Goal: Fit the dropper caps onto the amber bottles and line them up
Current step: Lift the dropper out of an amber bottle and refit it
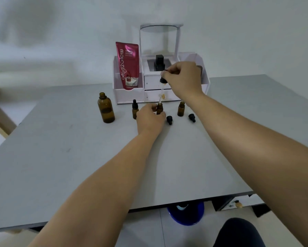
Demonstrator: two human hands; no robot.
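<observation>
Right hand (182, 77) is up above the table (60, 157), pinching a dropper cap (163, 80) by its black top, glass pipette hanging down with the tip right at the mouth of a small amber bottle (159, 108). Left hand (149, 115) is wrapped around that bottle, holding it upright on the table, so most of the bottle is covered by fingers.

Around it: a capped small bottle (135, 109) just left of the left hand, a big open bottle (106, 108) further left, and an open small bottle (181, 109) to the right. Two loose caps (169, 119) (192, 117) lie just near of those.

Behind everything sits a white organizer (149, 86) with a pink tube (129, 65) and a black-topped bottle (159, 62) in it. The right hand blocks part of the organizer, and something brownish peeks out behind the wrist, can't tell what.
</observation>
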